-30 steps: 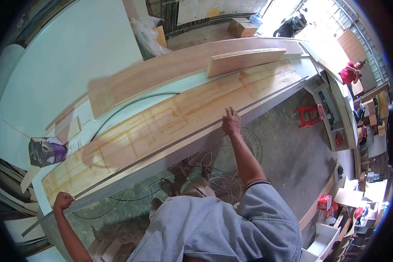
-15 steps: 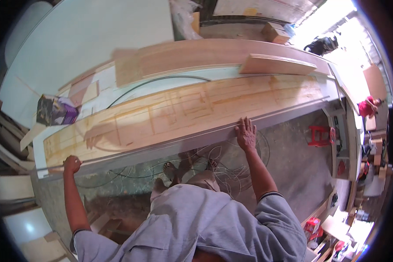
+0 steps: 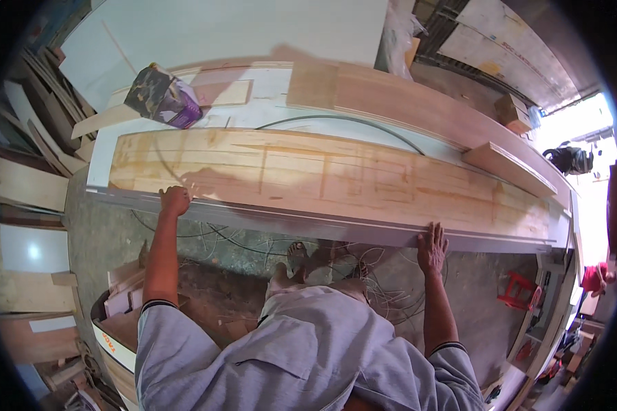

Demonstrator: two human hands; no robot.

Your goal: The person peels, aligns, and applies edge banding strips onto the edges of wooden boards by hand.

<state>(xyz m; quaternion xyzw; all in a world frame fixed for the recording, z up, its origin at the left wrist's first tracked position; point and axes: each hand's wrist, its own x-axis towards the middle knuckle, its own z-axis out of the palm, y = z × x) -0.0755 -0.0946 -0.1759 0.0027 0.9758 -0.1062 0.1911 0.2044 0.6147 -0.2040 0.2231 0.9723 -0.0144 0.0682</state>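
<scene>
Running across mid-frame, the grey strip (image 3: 322, 229) lined the lower edge of the wooden board (image 3: 288, 171), seemingly laid nearly full length; fixing couldn't be judged. Left hand (image 3: 176, 201), centre-left, curled, grip unclear; right hand (image 3: 433, 249), centre-right, flat, fingers spread.

The left hand (image 3: 176, 201), fingers curled, is at the grey edge (image 3: 322, 227) of a long wooden board (image 3: 291, 171) at 9 o'clock; the right hand (image 3: 432, 252) lies flat on that edge, past 3. A black-and-purple box (image 3: 163, 96) sits at 10, a curved cable (image 3: 322, 116) at 1, a red stool (image 3: 519, 291) near 4.
</scene>
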